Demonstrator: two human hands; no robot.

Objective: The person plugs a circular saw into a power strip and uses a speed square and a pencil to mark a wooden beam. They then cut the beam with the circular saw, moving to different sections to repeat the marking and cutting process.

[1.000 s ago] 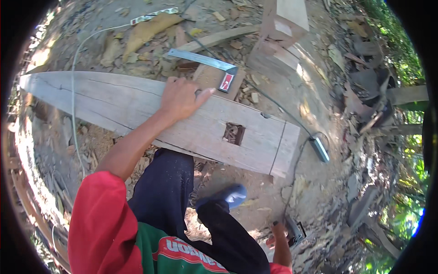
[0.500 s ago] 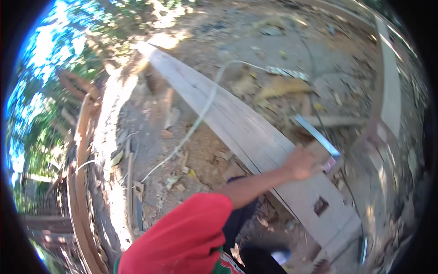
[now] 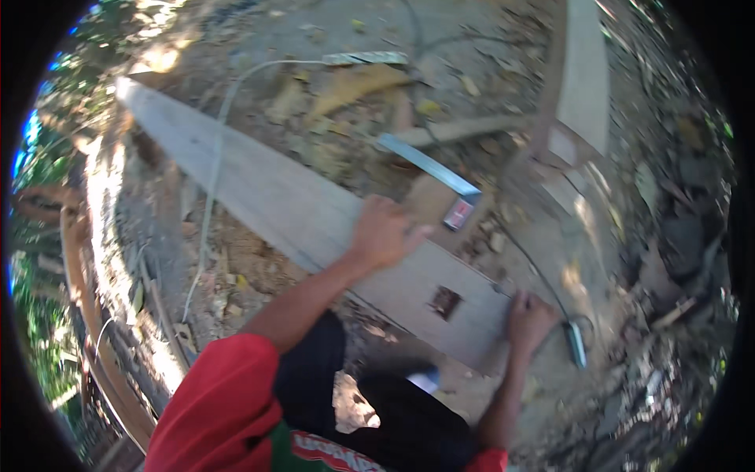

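Note:
A long tapered plank (image 3: 279,204) with a square hole lies diagonally before my knees, slightly blurred. My left hand (image 3: 385,232) grips its far edge right of the middle, fingers curled over it, thumb pointing right. My right hand (image 3: 531,318) is closed on the plank's right end, past the hole. Just beyond my left hand, a metal try square (image 3: 429,165) with a red-marked handle rests on a small wooden board (image 3: 425,197).
Squared timber (image 3: 582,79) stands at upper right. A power strip (image 3: 362,58) with a white cord (image 3: 228,102) lies beyond the plank, the cord crossing it. A dark cord runs to a small elongated device (image 3: 576,344) at right. Loose lengths of wood (image 3: 106,346) lie left.
My right hand has left the tool it held low at the right and moved up onto the plank's end. The view swung left, then partly back. My left hand stays on the plank.

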